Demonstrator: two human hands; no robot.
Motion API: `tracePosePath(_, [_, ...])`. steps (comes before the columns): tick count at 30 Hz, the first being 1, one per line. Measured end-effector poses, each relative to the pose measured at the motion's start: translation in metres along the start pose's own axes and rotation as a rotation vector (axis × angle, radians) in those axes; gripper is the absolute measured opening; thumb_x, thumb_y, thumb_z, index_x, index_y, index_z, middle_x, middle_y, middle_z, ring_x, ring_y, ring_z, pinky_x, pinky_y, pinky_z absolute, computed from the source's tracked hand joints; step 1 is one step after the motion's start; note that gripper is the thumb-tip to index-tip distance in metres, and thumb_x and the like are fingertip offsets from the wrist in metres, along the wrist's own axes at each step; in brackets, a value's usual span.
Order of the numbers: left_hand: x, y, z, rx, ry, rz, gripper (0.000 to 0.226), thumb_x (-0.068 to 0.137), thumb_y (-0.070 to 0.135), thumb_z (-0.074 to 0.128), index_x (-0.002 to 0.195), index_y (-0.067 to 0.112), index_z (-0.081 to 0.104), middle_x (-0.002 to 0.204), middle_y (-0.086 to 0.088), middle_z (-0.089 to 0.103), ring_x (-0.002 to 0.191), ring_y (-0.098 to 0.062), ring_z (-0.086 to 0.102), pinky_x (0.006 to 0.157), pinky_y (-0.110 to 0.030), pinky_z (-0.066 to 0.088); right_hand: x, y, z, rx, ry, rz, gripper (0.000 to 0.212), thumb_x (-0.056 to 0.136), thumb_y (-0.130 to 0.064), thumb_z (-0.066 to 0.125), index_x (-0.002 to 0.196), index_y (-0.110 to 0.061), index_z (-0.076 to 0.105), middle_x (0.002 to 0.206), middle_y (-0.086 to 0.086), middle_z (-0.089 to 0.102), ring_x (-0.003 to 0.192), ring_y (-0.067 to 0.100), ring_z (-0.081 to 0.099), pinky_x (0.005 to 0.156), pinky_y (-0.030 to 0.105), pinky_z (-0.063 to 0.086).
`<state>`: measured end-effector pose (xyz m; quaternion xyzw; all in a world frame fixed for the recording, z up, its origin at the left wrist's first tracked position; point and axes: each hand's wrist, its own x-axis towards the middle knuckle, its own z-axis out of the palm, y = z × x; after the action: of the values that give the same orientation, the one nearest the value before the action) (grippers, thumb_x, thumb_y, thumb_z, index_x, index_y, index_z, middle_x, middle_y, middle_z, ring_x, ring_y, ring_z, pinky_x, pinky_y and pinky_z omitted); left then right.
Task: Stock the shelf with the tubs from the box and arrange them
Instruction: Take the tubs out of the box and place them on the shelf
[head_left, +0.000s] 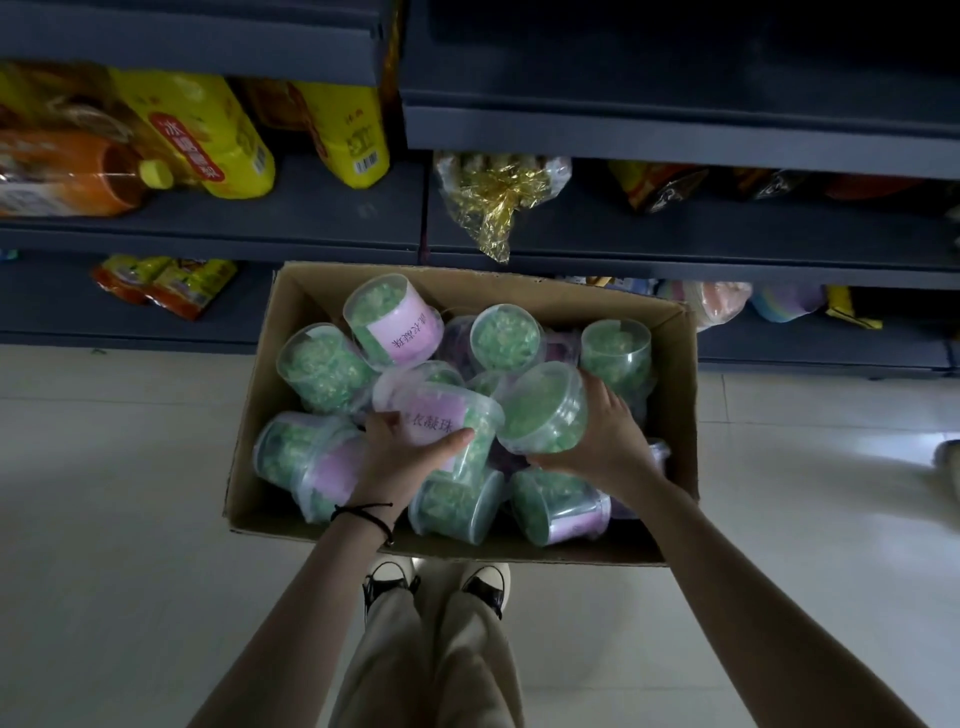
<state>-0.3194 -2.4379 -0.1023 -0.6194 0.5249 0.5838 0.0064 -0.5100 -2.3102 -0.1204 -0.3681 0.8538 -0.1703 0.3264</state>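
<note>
Left hand (399, 460) grips tub (467, 415) labelled "衣凝珠"; right hand (605, 439) grips second tub (540, 410).

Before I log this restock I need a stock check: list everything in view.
tubs: at least ten, clear with green contents, some with pink labels, piled in the box
cardboard box: one, brown, on the floor before the shelves
shelves: several tiers, dark grey, behind the box
yellow packs: two, middle shelf, left
orange bottle: one, yellow cap, lying far left
gold-foil bag: one, middle shelf, centre
snack packets: about two, orange-yellow, bottom shelf, left
shoes: two, black and white, below the box
left hand: black wrist cord, grips the labelled tub
right hand: grips the neighbouring tub
</note>
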Motion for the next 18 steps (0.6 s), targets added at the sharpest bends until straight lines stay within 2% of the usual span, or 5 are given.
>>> tracePosePath(5, [-0.029,0.03,-0.02,-0.233,0.074,0.085,0.091,0.05,0.04,0.088,0.119,0.025,0.031,0.122,-0.001,0.05,0.106,-0.017,0.053,0.088,-0.033,0.045,-0.025,-0.036,-0.018,0.249,0.129,0.139,0.107,0.042,-0.066,0.081,0.132,-0.03,0.036,0.128,-0.008,0.052,0.119,0.015,0.051,0.098,0.042,0.048])
tracePosePath(9, [-0.074,0.074,-0.068,-0.381,0.171,0.212,0.076,0.066,0.012,0.084,0.121,0.018,0.032,0.102,0.005,0.056,0.091,-0.01,0.059,0.066,-0.016,0.046,-0.054,-0.114,-0.061,0.477,0.258,0.052,0.093,0.046,-0.06,0.085,0.12,-0.034,0.035,0.12,-0.011,0.052,0.114,0.011,0.054,0.093,0.029,0.047])
tracePosePath(12, [-0.1,0.112,-0.123,-0.462,0.272,0.381,0.095,0.061,0.012,0.087,0.131,0.018,0.024,0.109,0.01,0.051,0.096,-0.002,0.058,0.074,-0.013,0.047,-0.065,-0.187,-0.097,0.66,0.301,-0.09,0.114,0.039,-0.065,0.083,0.133,-0.029,0.03,0.126,-0.007,0.049,0.117,0.011,0.053,0.098,0.035,0.049])
tracePosePath(15, [-0.164,0.156,-0.22,-0.547,0.328,0.564,0.114,0.061,0.017,0.088,0.142,0.033,0.01,0.108,0.025,0.045,0.088,0.017,0.055,0.087,-0.024,0.045,-0.097,-0.299,-0.138,0.744,0.275,-0.264,0.121,0.054,-0.031,0.092,0.144,-0.031,0.012,0.123,-0.012,0.046,0.114,0.003,0.054,0.1,0.033,0.047])
tracePosePath(18, [-0.18,0.172,-0.245,-0.544,0.265,0.677,0.108,0.055,0.022,0.09,0.14,0.03,0.024,0.121,0.012,0.052,0.106,0.003,0.057,0.079,-0.012,0.049,-0.098,-0.333,-0.151,0.807,0.188,-0.369,0.125,0.045,-0.048,0.092,0.143,-0.04,0.015,0.126,-0.015,0.048,0.116,0.005,0.054,0.101,0.039,0.048])
